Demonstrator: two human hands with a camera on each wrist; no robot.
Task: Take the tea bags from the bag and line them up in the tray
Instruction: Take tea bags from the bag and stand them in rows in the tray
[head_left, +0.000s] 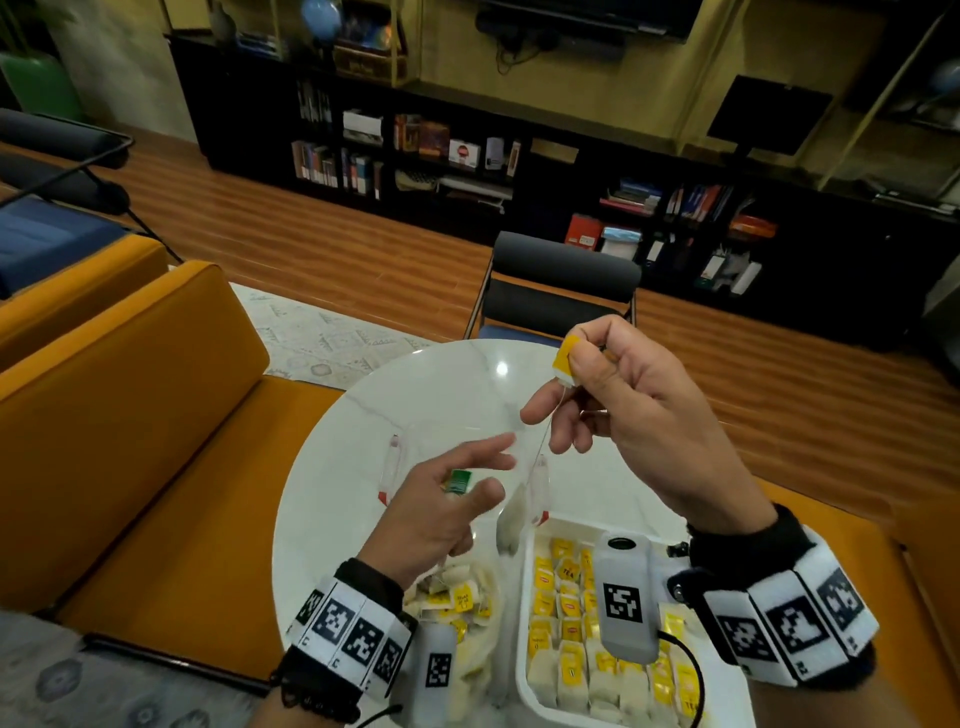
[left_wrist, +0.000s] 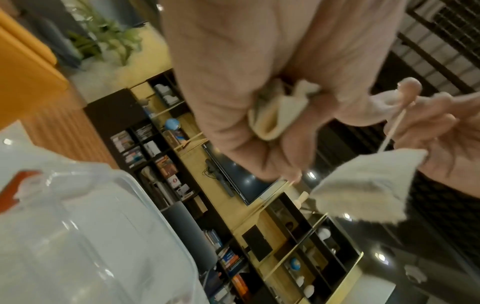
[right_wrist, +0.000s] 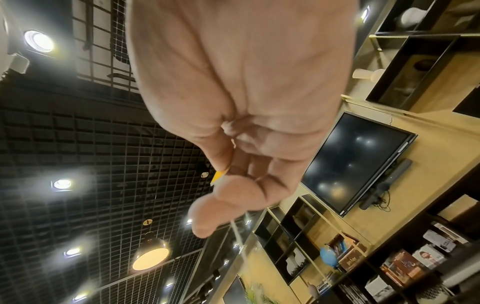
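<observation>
The left hand (head_left: 441, 506) hovers above the table (head_left: 441, 384), index finger stretched out, the other fingers curled round a crumpled tea bag (left_wrist: 270, 115) with a green tag (head_left: 460, 480). Under its wrist lies the clear bag (head_left: 467, 613), tea bags piled inside. Just right of it, a single tea bag (head_left: 511, 525) dangles on its string over the near-left corner of the white tray (head_left: 524, 675), where yellow-tagged bags lie in rows. The right hand (head_left: 639, 415), raised higher, pinches that string's yellow tag (head_left: 566, 361) between thumb and forefinger.
</observation>
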